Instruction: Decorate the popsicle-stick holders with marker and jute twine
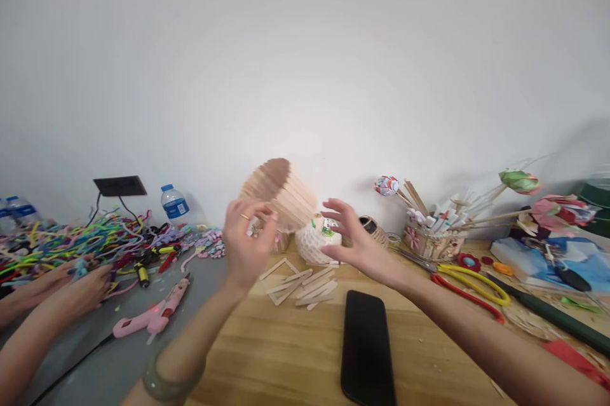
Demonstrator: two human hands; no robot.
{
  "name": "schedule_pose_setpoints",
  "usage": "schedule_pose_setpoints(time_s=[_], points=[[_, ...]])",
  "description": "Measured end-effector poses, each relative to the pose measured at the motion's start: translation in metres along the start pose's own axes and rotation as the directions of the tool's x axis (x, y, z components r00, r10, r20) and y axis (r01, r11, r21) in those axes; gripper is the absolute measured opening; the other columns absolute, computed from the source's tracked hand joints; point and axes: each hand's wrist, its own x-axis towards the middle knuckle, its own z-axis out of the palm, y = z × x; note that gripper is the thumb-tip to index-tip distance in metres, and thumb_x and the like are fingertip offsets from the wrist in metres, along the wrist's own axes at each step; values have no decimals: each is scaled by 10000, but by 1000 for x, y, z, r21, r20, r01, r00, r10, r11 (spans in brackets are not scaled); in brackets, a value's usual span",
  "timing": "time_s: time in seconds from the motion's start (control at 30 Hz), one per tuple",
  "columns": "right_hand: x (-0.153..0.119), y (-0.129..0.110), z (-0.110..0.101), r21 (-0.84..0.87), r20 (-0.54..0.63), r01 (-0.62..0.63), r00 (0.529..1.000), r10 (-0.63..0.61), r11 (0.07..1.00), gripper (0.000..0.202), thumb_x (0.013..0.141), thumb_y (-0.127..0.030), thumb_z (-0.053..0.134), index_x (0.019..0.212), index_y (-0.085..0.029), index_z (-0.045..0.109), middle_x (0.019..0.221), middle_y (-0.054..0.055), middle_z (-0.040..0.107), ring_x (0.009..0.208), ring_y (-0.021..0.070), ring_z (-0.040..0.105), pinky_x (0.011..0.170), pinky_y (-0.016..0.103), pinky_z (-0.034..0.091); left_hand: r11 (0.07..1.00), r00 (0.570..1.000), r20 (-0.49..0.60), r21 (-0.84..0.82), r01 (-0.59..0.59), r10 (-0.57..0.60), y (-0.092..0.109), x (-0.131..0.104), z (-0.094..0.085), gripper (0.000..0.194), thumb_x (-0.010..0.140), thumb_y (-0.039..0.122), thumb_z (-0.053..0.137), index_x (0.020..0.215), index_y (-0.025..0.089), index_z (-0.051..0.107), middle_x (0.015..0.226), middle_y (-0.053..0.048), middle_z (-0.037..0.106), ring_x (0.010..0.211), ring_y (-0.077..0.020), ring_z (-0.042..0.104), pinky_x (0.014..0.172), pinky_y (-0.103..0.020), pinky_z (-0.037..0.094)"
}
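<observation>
My left hand (246, 244), with a ring on one finger, grips the near left side of a round holder made of craft sticks (298, 199). The holder is tilted in the air, and its dark open end faces up and left. To its right is my right hand (355, 237), fingers spread and curved, with nothing in it; a gap shows between it and the holder. Behind and below the hands stands a white net-wrapped round item (309, 244) with green print. Loose craft sticks (312, 285) lie in a pile on the wooden table below.
A black phone (366, 345) lies near the front. Scissors with red and yellow handles (471, 285) and a stick-covered pen holder (433, 241) are on the right. Left are a pink glue gun (155, 317), colourful pipe cleaners (71, 241), a water bottle (175, 204) and another person's hands (90, 288).
</observation>
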Motion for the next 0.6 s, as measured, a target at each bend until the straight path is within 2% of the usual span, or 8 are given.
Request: schedule_pose_setpoints(time_s=[0.03,0.1,0.2,0.23,0.37,0.47,0.53,0.6], points=[[-19,2,-12,118,-38,15,999,-11,993,802,749,-322,660,1365,-267,150,1460,127,255,1318,235,345,1020,418,399,998,998,45,-36,-48,49,18,-10,7,36,744,221,585,725,251,585,761,-21,636,862,-236,582,845,-374,454],[-55,8,-31,219,-88,-10,996,30,976,934,687,-360,718,1390,-314,105,1488,104,199,1331,271,320,1062,476,333,961,955,153,-155,-230,253,50,-34,21,122,741,154,577,765,271,601,737,-41,653,866,-260,586,812,-404,463],[-101,16,-50,184,-172,-117,974,149,976,971,642,-374,743,1402,-350,139,1438,68,341,1302,307,360,1063,497,331,846,829,210,-270,-460,518,85,-73,44,215,750,106,539,896,245,615,735,-61,681,844,-255,599,795,-410,467],[-113,19,-54,166,-196,-149,964,180,975,943,639,-380,738,1398,-360,178,1406,58,398,1282,322,385,1048,503,354,820,806,211,-307,-483,554,93,-84,51,225,751,86,532,911,223,611,727,-63,685,819,-241,605,795,-401,472],[-151,35,-59,122,-237,-269,927,292,955,788,633,-388,718,1331,-362,352,1300,54,519,1214,366,451,998,523,405,800,781,272,-417,-431,562,105,-119,73,258,768,42,495,942,199,603,710,-51,681,809,-224,613,822,-392,486],[-169,54,-57,127,-196,-376,897,395,918,804,636,-385,717,1340,-286,342,1284,110,514,1196,359,465,1007,526,387,869,727,508,-421,-258,462,94,-136,74,396,797,127,515,1184,209,524,1043,-123,660,1091,-276,544,946,-453,431],[-178,67,-54,140,-146,-437,878,455,888,803,671,-408,691,1358,-248,308,1291,141,497,1202,344,467,1010,511,384,968,676,707,-249,-40,210,81,-146,69,616,764,270,603,1340,211,394,1345,-182,473,1292,-345,351,1039,-544,300],[-184,78,-50,115,-129,-469,867,481,876,775,681,-409,692,1350,-260,332,1287,148,505,1199,326,482,998,448,413,982,563,819,6,189,-113,69,-156,63,837,687,391,669,1406,166,305,1486,-215,245,1368,-385,167,1076,-580,178]])
